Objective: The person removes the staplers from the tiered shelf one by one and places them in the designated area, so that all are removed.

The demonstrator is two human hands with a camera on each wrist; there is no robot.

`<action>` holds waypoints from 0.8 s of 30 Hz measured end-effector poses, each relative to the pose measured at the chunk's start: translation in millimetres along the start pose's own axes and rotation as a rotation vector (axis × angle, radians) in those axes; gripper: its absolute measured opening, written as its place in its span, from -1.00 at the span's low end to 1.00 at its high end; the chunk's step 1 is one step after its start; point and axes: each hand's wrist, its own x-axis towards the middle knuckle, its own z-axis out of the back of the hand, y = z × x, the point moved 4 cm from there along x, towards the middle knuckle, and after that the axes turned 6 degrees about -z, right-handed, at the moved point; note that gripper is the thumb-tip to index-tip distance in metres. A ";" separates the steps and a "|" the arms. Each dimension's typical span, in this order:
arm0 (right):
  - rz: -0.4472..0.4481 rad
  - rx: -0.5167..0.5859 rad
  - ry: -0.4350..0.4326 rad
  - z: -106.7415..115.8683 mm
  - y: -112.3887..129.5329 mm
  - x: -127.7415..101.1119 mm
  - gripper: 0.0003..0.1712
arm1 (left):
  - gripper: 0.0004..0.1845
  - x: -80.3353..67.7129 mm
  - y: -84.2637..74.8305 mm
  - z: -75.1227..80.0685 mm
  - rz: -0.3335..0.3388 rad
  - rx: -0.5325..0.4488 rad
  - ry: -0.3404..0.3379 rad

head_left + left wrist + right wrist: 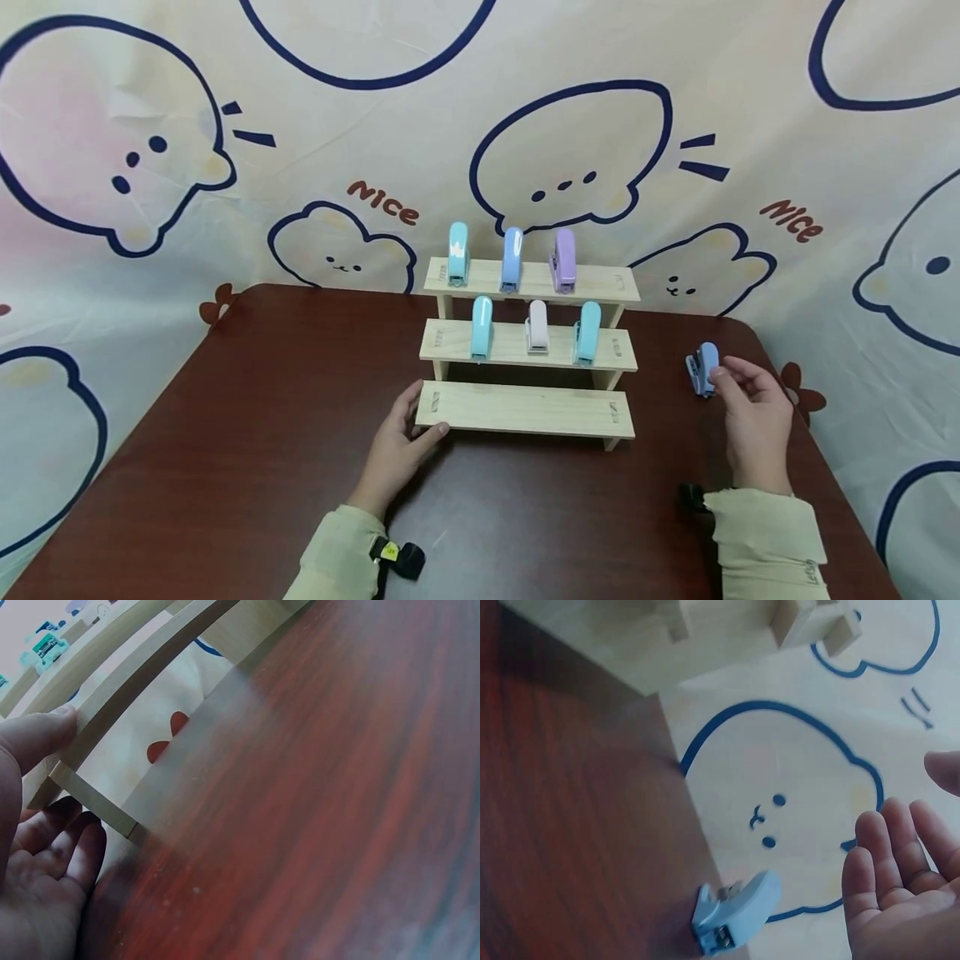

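On the desk's right side, near the edge, sits a blue mini stapler (702, 367), upright on its own; right hand (753, 417) just beside it, fingers relaxed and apart, holding nothing; the right wrist view shows a gap between the stapler (735, 913) and the open palm (900, 892), so no contact there. Left hand (397, 446) is at the left end of the wooden three-step rack (525, 408), thumb on the bottom step's front edge, fingers straight along its end; the left wrist view confirms the thumb (37, 735) pressing that edge, not gripping round it. Bottom step bare; middle step carries three staplers, light blue (481, 327), white (537, 326), teal (587, 332); top step three more, teal (458, 253), blue (512, 259), purple (564, 259). Dark red-brown desk (262, 467); cartoon-print cloth (150, 167) behind.
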 end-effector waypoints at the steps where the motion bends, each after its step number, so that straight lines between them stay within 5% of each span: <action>1: 0.014 -0.001 0.011 -2.0 1.7 -1.5 -0.56 | -0.14 -0.2 0.2 0.1 0.005 -0.001 0.001; 24: 0.131 -0.078 0.165 -31.0 9.1 -22.8 -0.59 | -0.12 -1.3 4.1 -0.3 0.023 -0.005 0.004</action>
